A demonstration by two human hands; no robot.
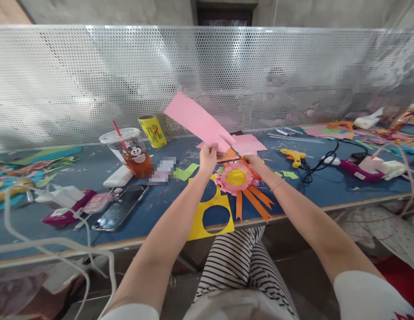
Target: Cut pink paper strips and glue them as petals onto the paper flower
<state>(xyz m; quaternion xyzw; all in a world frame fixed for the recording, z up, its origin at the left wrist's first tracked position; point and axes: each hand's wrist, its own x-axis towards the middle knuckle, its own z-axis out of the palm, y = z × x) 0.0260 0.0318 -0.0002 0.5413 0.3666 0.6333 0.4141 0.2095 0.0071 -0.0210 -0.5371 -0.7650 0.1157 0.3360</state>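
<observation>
I can't make out how the fingers of the right hand sit in the loops of the scissors, but it grips their red-orange handles. The blades meet the lower right end of the pink sheet; how far apart they stand I cannot tell. The left hand pinches that sheet by its lower edge, thumb and fingers drawn together, holding it tilted above the table. More pink paper lies behind, partly covered by the hands and scissors. My left forearm hides part of the yellow sheet, which overhangs the table's front edge. A pixelated patch blots out some pale paper beside the cup.

A perforated screen runs along the far side, closing off the back. Just below the right hand lies the pink-frilled rosette, yellow at its centre. To the left are the phone and a yellow roll; to the right, a yellow glue gun near a tangled black cable.

I count three orange tails on the rosette, one large round hole in the yellow sheet, one red straw in the cup and two purple power strips.
</observation>
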